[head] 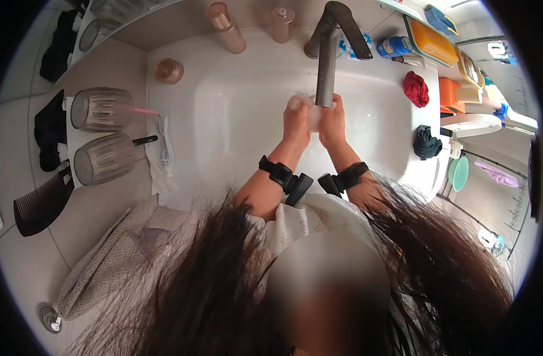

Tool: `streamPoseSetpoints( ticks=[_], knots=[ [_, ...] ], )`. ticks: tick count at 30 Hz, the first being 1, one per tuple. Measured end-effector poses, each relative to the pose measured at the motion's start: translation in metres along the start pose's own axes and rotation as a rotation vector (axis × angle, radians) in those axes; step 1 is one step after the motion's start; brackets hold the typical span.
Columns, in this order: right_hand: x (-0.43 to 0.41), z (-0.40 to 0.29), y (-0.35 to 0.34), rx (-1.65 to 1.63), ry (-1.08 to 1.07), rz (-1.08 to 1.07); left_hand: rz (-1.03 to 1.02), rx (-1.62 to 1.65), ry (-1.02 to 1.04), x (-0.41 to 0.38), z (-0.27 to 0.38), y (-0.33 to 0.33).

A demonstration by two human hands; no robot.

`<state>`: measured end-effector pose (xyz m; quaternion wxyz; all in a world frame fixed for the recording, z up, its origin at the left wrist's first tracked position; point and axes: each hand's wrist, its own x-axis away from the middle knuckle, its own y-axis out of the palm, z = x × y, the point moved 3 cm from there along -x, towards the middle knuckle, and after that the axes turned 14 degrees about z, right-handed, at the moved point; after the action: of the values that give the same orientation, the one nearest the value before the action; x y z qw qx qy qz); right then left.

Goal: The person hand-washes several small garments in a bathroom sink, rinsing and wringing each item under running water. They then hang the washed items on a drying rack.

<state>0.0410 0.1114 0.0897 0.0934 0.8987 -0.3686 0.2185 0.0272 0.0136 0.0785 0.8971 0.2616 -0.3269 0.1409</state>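
Note:
Both of my hands are together over the white sink basin [236, 129], under the spout of a dark grey tap [326, 75]. My left hand [297, 119] has white, foam-like stuff [301, 99] at its fingers. Beside it, my right hand [333, 119] is partly covered by the spout at the fingertips. A pale whitish patch [314, 119] shows between the two palms; whether it is foam, water or a solid thing is unclear. Each wrist wears a black strap with a small device.
Rose-gold bottles [227, 31] and a jar [169, 71] line the back rim. Left are clear tumblers [101, 110], a toothpaste tube [165, 147], a black comb [44, 204] and a towel [107, 258]. Red cloth [416, 89], dark cloth [427, 142] and a blue bottle [393, 46] lie right.

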Motion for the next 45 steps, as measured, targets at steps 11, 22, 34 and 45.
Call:
streamPoseSetpoints(
  ticks=[11, 22, 34, 45],
  knots=[
    [-0.008, -0.04, -0.008, -0.272, 0.466, -0.049, -0.125, -0.791, 0.835, 0.019, 0.042, 0.046],
    [0.028, -0.206, 0.004, 0.177, -0.305, -0.395, -0.056, -0.233, 0.303, -0.019, 0.041, 0.017],
    [-0.042, -0.02, -0.049, 0.729, -0.597, -0.24, 0.079, 0.039, 0.22, 0.011, 0.113, -0.049],
    [-0.045, 0.044, 0.002, 1.38, -0.957, -0.559, 0.105, -0.008, 0.151, 0.02, 0.123, -0.082]
  ],
)
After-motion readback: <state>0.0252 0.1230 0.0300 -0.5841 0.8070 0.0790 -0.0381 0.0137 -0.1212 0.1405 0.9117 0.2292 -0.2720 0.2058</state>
